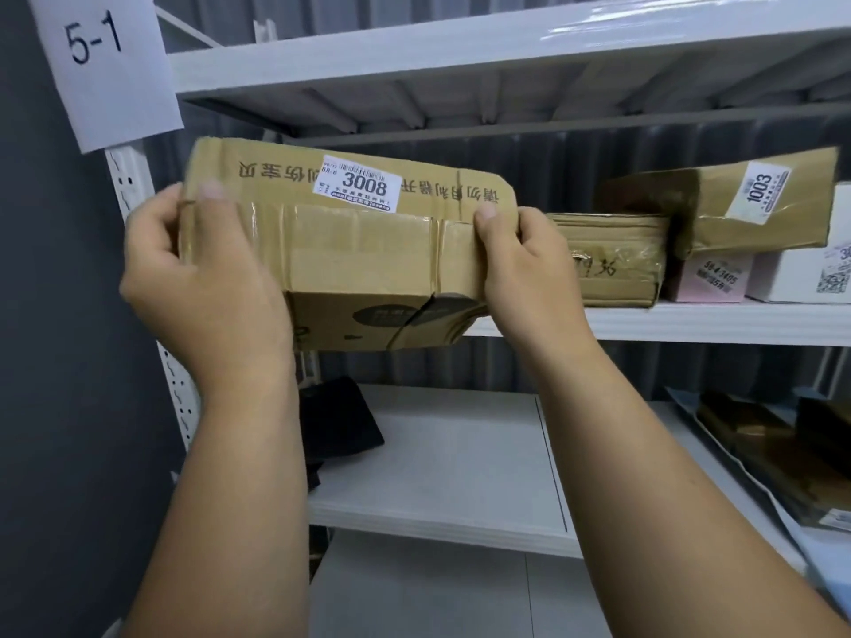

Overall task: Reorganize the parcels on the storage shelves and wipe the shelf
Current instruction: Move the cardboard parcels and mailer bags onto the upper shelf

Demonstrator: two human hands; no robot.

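While it is held at the left end of the middle shelf (pixel 690 320), the brown parcel (pixel 350 250) labelled 3008 is gripped at both ends. The left hand (pixel 202 274) and the right hand (pixel 529 269) are curled round it, thumbs laid on its near face.

White box (pixel 801 274): cut off by right edge; its label number reads only in part.
Brown parcels (pixel 778 458), lower shelf: blurred, partly out of picture.
Black item (pixel 338 430): partly behind left forearm, kind unclear.
Pink box (pixel 711 278): mostly covered by the parcel above.
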